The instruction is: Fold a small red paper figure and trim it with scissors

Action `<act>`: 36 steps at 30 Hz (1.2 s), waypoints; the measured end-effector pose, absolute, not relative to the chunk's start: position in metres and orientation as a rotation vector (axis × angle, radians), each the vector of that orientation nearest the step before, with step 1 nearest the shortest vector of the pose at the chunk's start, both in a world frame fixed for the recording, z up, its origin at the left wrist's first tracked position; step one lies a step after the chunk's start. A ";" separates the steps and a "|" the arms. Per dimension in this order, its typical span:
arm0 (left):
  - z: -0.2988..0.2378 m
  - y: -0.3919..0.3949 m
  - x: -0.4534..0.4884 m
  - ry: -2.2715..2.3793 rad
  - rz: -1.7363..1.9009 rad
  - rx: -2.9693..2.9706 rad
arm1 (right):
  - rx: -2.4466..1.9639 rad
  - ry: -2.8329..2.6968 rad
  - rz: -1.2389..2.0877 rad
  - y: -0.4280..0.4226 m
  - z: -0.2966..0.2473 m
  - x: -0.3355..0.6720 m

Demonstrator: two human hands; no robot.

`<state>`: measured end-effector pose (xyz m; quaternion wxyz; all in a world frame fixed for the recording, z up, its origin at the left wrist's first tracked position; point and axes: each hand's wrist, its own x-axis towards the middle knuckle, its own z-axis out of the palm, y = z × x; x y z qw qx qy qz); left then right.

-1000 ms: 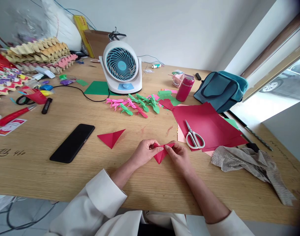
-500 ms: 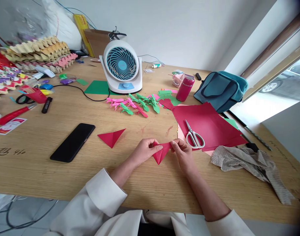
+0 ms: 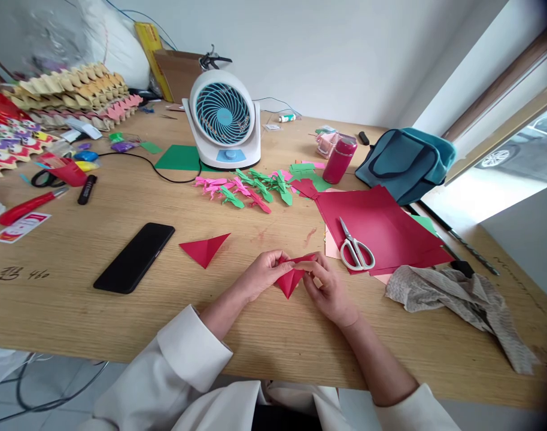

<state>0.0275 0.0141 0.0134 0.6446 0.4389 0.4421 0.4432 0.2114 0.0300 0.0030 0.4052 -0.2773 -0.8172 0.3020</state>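
Observation:
A small folded piece of red paper (image 3: 289,282) is held just over the table, its point facing me. My left hand (image 3: 264,274) pinches its left side between thumb and fingers. On the right side, my right hand (image 3: 326,286) is closed against the paper, its index finger reaching across the top edge and partly covering it. A second red folded paper triangle (image 3: 205,250) lies on the wood to the left of my hands. White-handled scissors (image 3: 356,251) rest on a stack of red paper sheets (image 3: 385,221) to the right.
A black phone (image 3: 134,258) lies at the left. Beyond my hands sit several pink, green and red folded paper figures (image 3: 251,190) before a white fan (image 3: 224,123). A red bottle (image 3: 340,160), a teal bag (image 3: 403,164) and a crumpled cloth (image 3: 462,305) are at the right.
My right hand has shifted inward and turned, its index finger now laid across the paper's top edge. My left hand keeps its pinch almost unmoved. The camera view has shifted slightly.

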 end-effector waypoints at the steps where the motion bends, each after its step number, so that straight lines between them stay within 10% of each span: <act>1: 0.014 0.014 0.028 0.985 0.992 0.987 | -0.695 -2.079 0.754 0.030 0.003 0.211; 36: 0.016 0.011 0.028 1.086 0.863 1.253 | -0.731 -2.149 0.753 0.039 0.010 0.221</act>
